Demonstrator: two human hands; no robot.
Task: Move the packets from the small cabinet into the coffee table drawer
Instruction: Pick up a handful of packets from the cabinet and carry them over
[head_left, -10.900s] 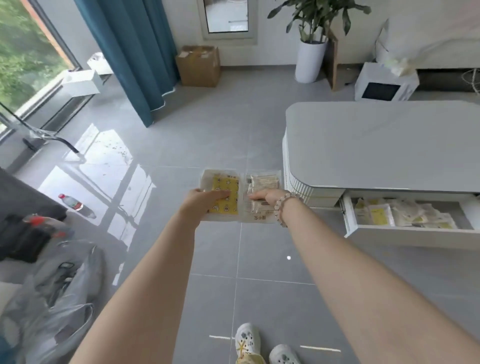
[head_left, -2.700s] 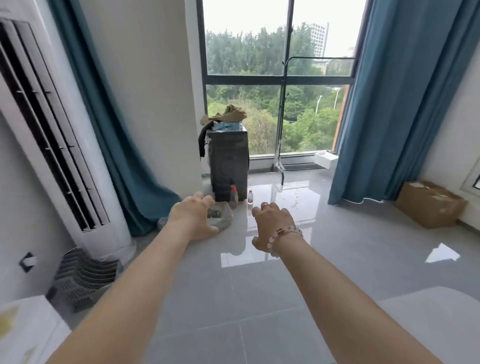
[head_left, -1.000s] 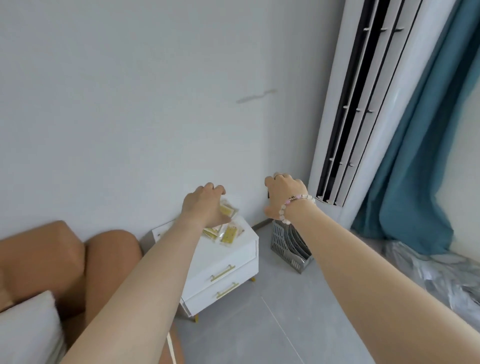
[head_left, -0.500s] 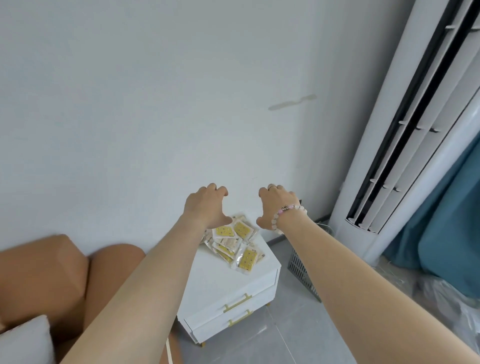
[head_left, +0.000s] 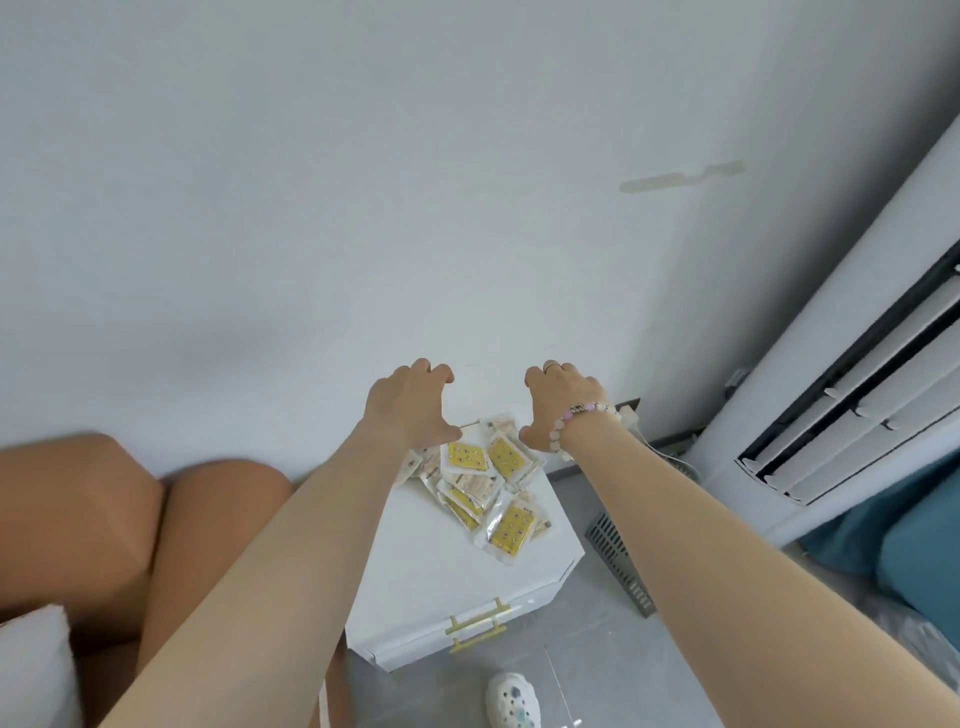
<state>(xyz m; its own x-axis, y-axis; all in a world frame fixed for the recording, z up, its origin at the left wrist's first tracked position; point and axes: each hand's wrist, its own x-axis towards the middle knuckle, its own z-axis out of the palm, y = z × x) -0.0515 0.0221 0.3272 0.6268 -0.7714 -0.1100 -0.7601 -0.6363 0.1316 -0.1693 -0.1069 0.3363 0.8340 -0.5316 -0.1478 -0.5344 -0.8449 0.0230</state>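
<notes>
White wall (head_left: 467, 208) fills most of the view, and against it a small cabinet (head_left: 415, 571) is set, between a tan sofa (head_left: 78, 519) and a tall air conditioner (head_left: 831, 415). On the cabinet's top, toward the wall, the packets (head_left: 483, 483) are heaped in a loose, overlapping pile. The left hand (head_left: 410, 402) and the right hand (head_left: 558, 400) are held apart above the far edge of the pile, fingers loosely bent downward and nothing gripped. Whether the left thumb touches the nearest packet cannot be told from this angle.

The packets are judged to be light, thin and flexible, with glossy clear wrapping that is likely to slide, one over another. A stack pinched by one corner would probably fan out and shed pieces. A firmer hold is expected if the pile is gathered from both sides and a few are taken flat, thumbs on top and fingers slid underneath, near the middle of the long edges. Creasing could be caused by a hard squeeze.
</notes>
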